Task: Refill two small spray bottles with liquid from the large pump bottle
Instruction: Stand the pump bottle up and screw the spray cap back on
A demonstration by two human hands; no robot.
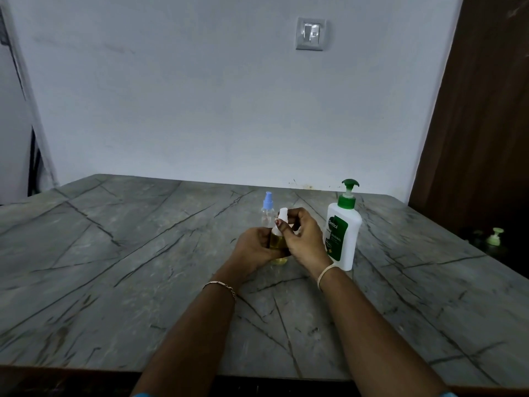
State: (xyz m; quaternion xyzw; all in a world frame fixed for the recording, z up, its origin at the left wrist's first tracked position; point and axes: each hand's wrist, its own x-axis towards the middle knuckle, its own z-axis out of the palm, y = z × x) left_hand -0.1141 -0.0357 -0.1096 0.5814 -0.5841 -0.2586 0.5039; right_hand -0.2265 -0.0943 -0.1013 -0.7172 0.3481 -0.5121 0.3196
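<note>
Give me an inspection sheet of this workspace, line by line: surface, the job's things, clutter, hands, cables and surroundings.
Surface: grey marbled table with dark veins, no spill seen.
Job's things: large white pump bottle with green pump stands upright at right; white-capped spray bottle holds yellowish liquid; blue-capped spray bottle stands behind it and looks clear, seemingly empty.
Clutter: nothing seen on the table.
Hands: left hand wraps the white-capped bottle's body; right hand pinches its white sprayer top.
Cables: nothing seen.
Surroundings: white wall with a switch plate; brown door at right; a small green pump top shows low beyond the table's right edge.
</note>
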